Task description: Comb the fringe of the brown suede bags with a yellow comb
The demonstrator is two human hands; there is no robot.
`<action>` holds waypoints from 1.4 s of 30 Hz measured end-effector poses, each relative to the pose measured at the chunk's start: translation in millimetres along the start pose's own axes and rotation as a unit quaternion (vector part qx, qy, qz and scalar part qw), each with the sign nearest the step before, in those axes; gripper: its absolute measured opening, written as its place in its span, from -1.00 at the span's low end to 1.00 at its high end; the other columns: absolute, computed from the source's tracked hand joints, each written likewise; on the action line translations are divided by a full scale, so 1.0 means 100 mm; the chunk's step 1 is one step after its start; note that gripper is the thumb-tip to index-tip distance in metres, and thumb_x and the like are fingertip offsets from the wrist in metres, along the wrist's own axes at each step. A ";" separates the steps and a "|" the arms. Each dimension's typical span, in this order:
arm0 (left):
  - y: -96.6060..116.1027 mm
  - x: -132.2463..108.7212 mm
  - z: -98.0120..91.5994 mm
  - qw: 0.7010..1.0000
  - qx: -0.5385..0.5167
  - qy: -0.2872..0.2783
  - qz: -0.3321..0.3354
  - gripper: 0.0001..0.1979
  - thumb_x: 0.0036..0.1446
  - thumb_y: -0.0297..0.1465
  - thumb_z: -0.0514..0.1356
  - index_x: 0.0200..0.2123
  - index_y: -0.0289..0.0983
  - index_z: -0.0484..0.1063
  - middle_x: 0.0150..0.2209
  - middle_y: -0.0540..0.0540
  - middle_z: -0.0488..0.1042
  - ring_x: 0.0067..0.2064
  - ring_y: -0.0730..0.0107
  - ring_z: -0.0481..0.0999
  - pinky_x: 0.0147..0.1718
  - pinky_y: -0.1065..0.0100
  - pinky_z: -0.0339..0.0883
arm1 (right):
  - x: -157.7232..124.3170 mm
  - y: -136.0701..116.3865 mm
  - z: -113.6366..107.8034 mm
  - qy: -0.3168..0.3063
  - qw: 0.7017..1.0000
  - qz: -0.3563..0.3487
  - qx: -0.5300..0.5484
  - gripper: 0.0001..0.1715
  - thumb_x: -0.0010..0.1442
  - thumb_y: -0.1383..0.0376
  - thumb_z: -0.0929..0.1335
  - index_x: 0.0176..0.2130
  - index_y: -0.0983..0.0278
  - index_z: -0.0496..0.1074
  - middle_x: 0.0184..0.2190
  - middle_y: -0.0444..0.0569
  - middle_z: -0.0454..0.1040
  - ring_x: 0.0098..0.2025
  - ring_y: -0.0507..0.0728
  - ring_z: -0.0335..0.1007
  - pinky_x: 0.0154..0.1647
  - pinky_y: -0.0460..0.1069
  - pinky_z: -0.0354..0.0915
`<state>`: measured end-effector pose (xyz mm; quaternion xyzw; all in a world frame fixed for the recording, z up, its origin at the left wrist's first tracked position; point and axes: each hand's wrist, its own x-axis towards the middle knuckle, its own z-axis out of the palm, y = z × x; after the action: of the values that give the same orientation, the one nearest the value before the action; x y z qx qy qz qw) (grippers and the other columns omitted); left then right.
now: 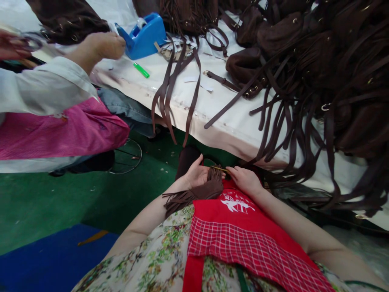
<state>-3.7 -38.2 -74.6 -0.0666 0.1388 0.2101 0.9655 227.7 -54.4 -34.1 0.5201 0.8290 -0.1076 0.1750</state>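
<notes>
Close in front of my body, my left hand is turned palm up with its thumb raised. It supports a bundle of dark brown leather fringe, whose strips lie over the fingers and hang down across my forearm. My right hand pinches a thin yellowish stick-like tool, which points left across the top of the fringe. The tool's exact kind is too small to make out. Below both hands is my red apron with a white print.
Dark brown fringed bags with long straps are piled along the white-covered table. A blue tape dispenser and a green lighter lie farther left. A co-worker's hand is beside the dispenser; straps hang over the table edge.
</notes>
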 end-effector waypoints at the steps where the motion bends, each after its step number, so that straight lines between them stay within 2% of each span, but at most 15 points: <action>1: 0.00 0.00 0.01 1.000 0.007 -0.005 -0.003 -0.05 0.13 0.17 -0.26 0.04 -0.67 0.25 -0.10 -0.55 0.48 -0.06 -0.04 0.52 -0.06 0.15 0.31 | 0.03 0.05 0.04 -0.003 1.000 0.020 0.007 -0.55 0.36 0.16 0.08 0.12 0.16 0.30 -0.20 0.04 0.52 -0.26 0.14 0.46 -0.40 -0.05 0.20; 6: -0.01 -0.03 0.04 0.999 0.038 0.012 0.008 -0.06 0.16 0.14 -0.27 0.02 -0.69 0.29 -0.10 -0.57 0.48 -0.06 -0.04 0.52 -0.02 0.15 0.28 | 0.05 0.26 0.04 0.034 0.988 0.084 0.127 -0.55 0.35 0.12 0.10 -0.01 0.21 0.41 -0.16 0.01 0.56 -0.19 0.15 0.48 -0.22 -0.02 0.31; 9: -0.01 -0.03 0.02 0.999 0.039 0.035 0.014 -0.10 0.17 0.12 -0.26 -0.01 -0.67 0.32 -0.13 -0.54 0.50 -0.09 -0.02 0.53 -0.05 0.16 0.31 | -0.10 0.15 -0.16 0.072 0.977 -0.016 0.200 -0.54 0.36 0.14 0.09 0.03 0.22 0.39 -0.08 0.02 0.53 -0.11 0.12 0.45 -0.11 -0.02 0.31; 11: 0.00 -0.02 0.02 0.998 0.032 0.050 0.015 -0.13 0.18 0.11 -0.25 -0.02 -0.64 0.32 -0.14 -0.51 0.51 -0.14 0.01 0.55 -0.09 0.17 0.34 | -0.21 0.01 -0.29 0.037 0.975 -0.110 0.192 -0.55 0.36 0.14 0.09 0.05 0.19 0.37 -0.11 0.00 0.53 -0.14 0.10 0.45 -0.13 -0.05 0.31; 13: 0.00 -0.01 0.02 0.998 0.013 0.056 0.016 -0.16 0.18 0.10 -0.23 -0.02 -0.61 0.32 -0.16 -0.49 0.52 -0.19 0.06 0.56 -0.13 0.19 0.37 | -0.28 -0.11 -0.36 -0.007 0.982 -0.141 0.125 -0.57 0.36 0.15 0.10 0.08 0.16 0.35 -0.21 -0.01 0.54 -0.24 0.09 0.46 -0.26 -0.06 0.30; 16: 0.01 0.00 0.03 0.997 -0.027 0.064 0.028 -0.20 0.18 0.10 -0.18 -0.04 -0.58 0.32 -0.21 -0.45 0.52 -0.24 0.16 0.56 -0.22 0.30 0.40 | -0.27 -0.14 -0.32 -0.033 0.996 -0.079 0.017 -0.57 0.35 0.18 0.11 0.12 0.16 0.30 -0.26 0.01 0.52 -0.29 0.11 0.45 -0.38 -0.07 0.23; 19: 0.01 0.01 0.02 0.993 -0.042 0.104 0.039 -0.25 0.17 0.09 -0.13 -0.04 -0.55 0.29 -0.25 -0.40 0.52 -0.24 0.17 0.56 -0.27 0.32 0.42 | -0.17 0.03 -0.20 -0.040 0.999 -0.017 -0.029 -0.58 0.35 0.18 0.12 0.11 0.19 0.30 -0.23 0.04 0.51 -0.28 0.13 0.46 -0.39 -0.05 0.22; 24: 0.02 0.00 -0.03 0.991 -0.050 0.118 0.046 -0.28 0.18 0.07 -0.14 -0.05 -0.54 0.28 -0.23 -0.42 0.50 -0.20 0.13 0.56 -0.22 0.27 0.41 | -0.10 0.29 -0.14 0.022 0.995 0.088 0.041 -0.58 0.36 0.16 0.10 0.00 0.23 0.38 -0.19 0.03 0.55 -0.22 0.17 0.49 -0.27 -0.01 0.29; 26: 0.01 -0.01 -0.02 0.991 -0.048 0.118 0.046 -0.26 0.18 0.08 -0.14 -0.06 -0.56 0.29 -0.24 -0.42 0.50 -0.20 0.13 0.55 -0.22 0.29 0.41 | -0.16 0.24 -0.21 0.048 0.988 0.063 0.135 -0.56 0.37 0.15 0.08 0.00 0.22 0.38 -0.13 0.00 0.55 -0.16 0.14 0.48 -0.18 -0.02 0.31; 29: 0.00 0.01 -0.02 0.985 -0.029 0.154 0.068 -0.23 0.17 0.10 -0.15 -0.05 -0.56 0.31 -0.20 -0.43 0.49 -0.21 0.15 0.55 -0.23 0.30 0.40 | -0.28 0.03 -0.29 0.016 0.967 -0.069 0.246 -0.56 0.37 0.13 0.08 0.01 0.19 0.38 -0.08 -0.05 0.53 -0.10 0.08 0.45 -0.11 -0.07 0.31; 32: -0.01 0.05 -0.07 0.939 -0.002 0.284 0.194 -0.31 0.20 0.06 -0.16 -0.05 -0.46 0.34 -0.08 -0.38 0.46 -0.12 0.24 0.52 -0.17 0.36 0.37 | -0.31 -0.08 -0.24 -0.028 0.979 -0.084 0.184 -0.57 0.36 0.12 0.10 0.02 0.16 0.39 -0.11 -0.04 0.54 -0.12 0.11 0.47 -0.14 -0.04 0.32; 34: -0.03 0.07 -0.12 0.889 0.027 0.370 0.270 -0.39 0.24 0.01 -0.18 -0.08 -0.37 0.37 0.01 -0.31 0.43 0.00 0.29 0.46 -0.07 0.41 0.31 | -0.26 -0.01 -0.13 -0.046 0.996 -0.002 0.082 -0.57 0.36 0.14 0.10 -0.02 0.20 0.40 -0.19 0.04 0.55 -0.21 0.15 0.50 -0.23 0.00 0.32; 37: -0.05 0.09 -0.18 0.850 0.088 0.425 0.298 -0.53 0.26 -0.10 -0.10 -0.15 -0.32 0.42 0.04 -0.24 0.43 0.10 0.29 0.38 0.03 0.39 0.23 | -0.18 0.25 0.02 -0.080 0.992 0.099 0.005 -0.55 0.36 0.17 0.08 -0.10 0.29 0.43 -0.32 0.12 0.54 -0.31 0.19 0.50 -0.33 0.01 0.29; 40: -0.05 0.04 -0.18 0.853 0.223 0.381 0.280 -0.78 0.14 -0.39 0.10 -0.19 -0.30 0.47 -0.02 -0.16 0.49 0.12 0.25 0.36 0.08 0.36 0.18 | -0.15 0.45 0.09 -0.059 0.990 0.116 0.061 -0.52 0.36 0.13 0.07 -0.11 0.24 0.45 -0.32 0.08 0.56 -0.27 0.19 0.49 -0.31 0.00 0.27; 42: 0.00 -0.03 -0.15 0.879 0.330 0.278 0.200 -0.73 0.00 -0.58 0.14 -0.20 -0.31 0.51 -0.05 -0.14 0.52 0.14 0.23 0.34 0.09 0.40 0.15 | -0.15 0.49 0.08 -0.019 0.987 0.107 0.118 -0.53 0.35 0.09 0.09 -0.10 0.19 0.45 -0.29 0.01 0.57 -0.24 0.16 0.49 -0.27 -0.02 0.27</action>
<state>-9.6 -42.0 -88.4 0.2300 0.4730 0.3138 0.7905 279.8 -48.7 -35.3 0.6208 0.7466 -0.1950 0.1383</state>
